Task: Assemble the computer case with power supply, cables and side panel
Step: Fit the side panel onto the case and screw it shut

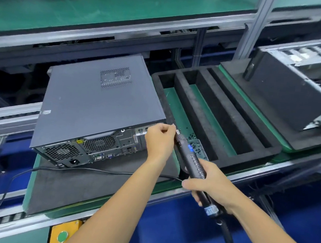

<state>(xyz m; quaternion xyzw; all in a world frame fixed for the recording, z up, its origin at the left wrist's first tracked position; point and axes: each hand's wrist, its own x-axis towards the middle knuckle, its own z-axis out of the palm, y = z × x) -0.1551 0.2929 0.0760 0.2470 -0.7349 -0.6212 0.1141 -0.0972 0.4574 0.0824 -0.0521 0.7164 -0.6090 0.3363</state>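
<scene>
A dark grey computer case (98, 103) lies flat on a foam-topped pallet (73, 187), side panel on top, its rear ports and fans facing me. My right hand (208, 183) grips a black electric screwdriver (193, 160) whose tip points up-left toward the case's rear right corner. My left hand (160, 139) is curled at that tip, fingers pinching something small there; whether it is a screw or the bit itself I cannot tell.
A black foam tray with long slots (231, 117) sits to the right of the case, with small screws (194, 144) at its near corner. A second, open case (297, 90) lies at far right. A black cable (31, 171) trails across the pallet. Conveyor rails (7, 119) run alongside.
</scene>
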